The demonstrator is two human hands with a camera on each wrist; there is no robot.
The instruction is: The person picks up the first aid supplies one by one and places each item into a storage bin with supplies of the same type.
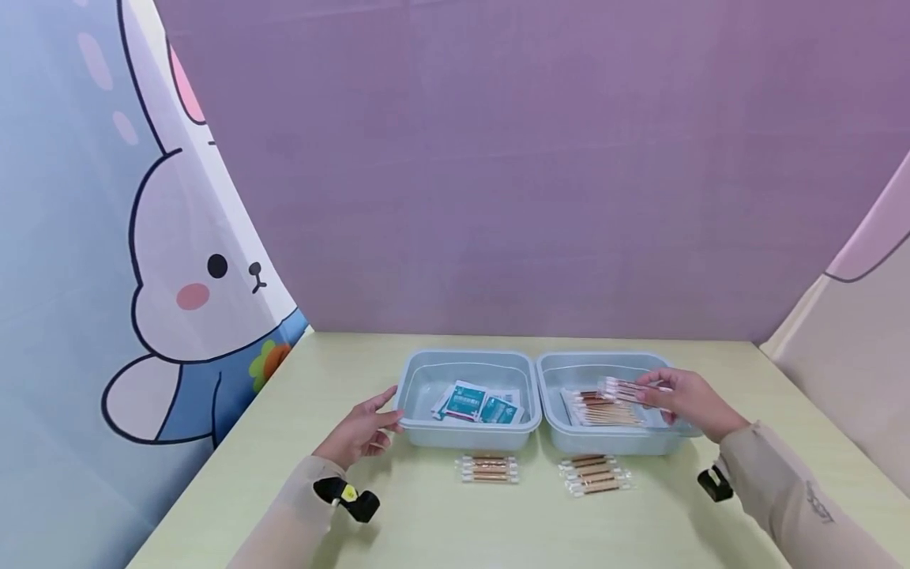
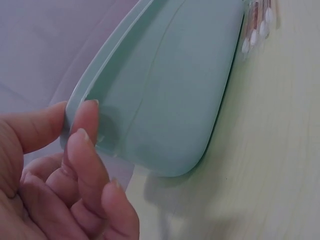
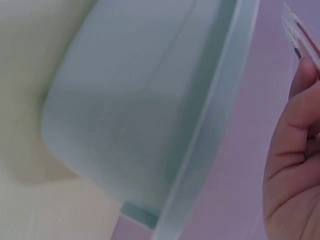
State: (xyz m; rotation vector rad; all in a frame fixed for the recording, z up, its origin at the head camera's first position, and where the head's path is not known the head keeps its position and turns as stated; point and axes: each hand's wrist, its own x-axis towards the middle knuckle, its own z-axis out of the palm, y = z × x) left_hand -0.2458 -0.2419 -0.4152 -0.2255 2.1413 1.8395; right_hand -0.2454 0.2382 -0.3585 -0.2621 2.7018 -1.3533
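Observation:
My left hand (image 1: 361, 431) pinches the outer rim of the left light-blue plastic tray (image 1: 462, 437), as the left wrist view shows with thumb and fingertip on either side of the rim (image 2: 80, 95). Inside that tray lie several teal-and-white sachets (image 1: 467, 400). Over the right light-blue tray (image 1: 611, 443), my right hand (image 1: 693, 401) holds clear-wrapped cotton swabs (image 1: 617, 388) between thumb and fingers. Below them in this tray is a pile of wooden-stick cotton swabs (image 1: 604, 412). The right wrist view catches only the end of the held wrapper (image 3: 300, 35).
Two rows of wrapped swabs lie on the table in front of the trays, one before the left tray (image 1: 490, 469) and one before the right (image 1: 596, 476). Both trays stand side by side on the pale table (image 1: 426, 529). A purple curtain (image 1: 526, 174) hangs behind.

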